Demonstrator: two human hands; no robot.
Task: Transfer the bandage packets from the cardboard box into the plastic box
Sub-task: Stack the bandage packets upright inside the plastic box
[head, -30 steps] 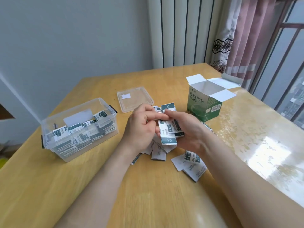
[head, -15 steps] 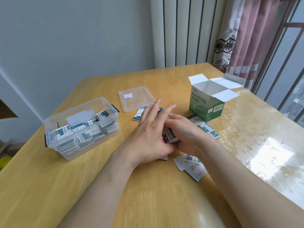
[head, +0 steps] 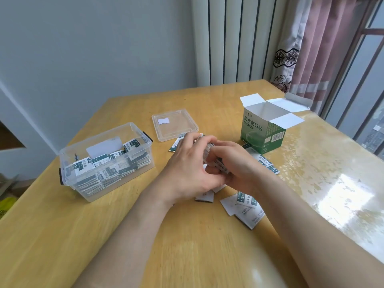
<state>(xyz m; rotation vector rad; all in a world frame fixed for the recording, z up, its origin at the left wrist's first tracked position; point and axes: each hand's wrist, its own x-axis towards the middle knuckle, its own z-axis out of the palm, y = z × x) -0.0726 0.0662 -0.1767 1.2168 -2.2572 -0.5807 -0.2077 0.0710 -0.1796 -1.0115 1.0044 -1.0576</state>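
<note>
At the table's middle, my left hand (head: 187, 169) and my right hand (head: 234, 165) close together around a small stack of bandage packets (head: 216, 161), fingers curled on it from both sides. More white-and-green packets (head: 249, 206) lie loose on the wood below and right of my hands, and one packet (head: 175, 145) peeks out beyond my left fingers. The green cardboard box (head: 261, 132) stands open at the right, its flaps spread. The clear plastic box (head: 68, 163) sits at the left, holding several packets and a white card.
The plastic box's clear lid (head: 176, 125) lies flat behind my hands. The wooden table (head: 187, 246) ends at a grey wall behind, with a radiator and pink curtain at the back right. A glossy sheet covers the table's right side (head: 332, 183).
A second ago both hands held a fan of packets above the table. They dropped onto the pile, the left hand flat, and now both curl round a gathered stack.
</note>
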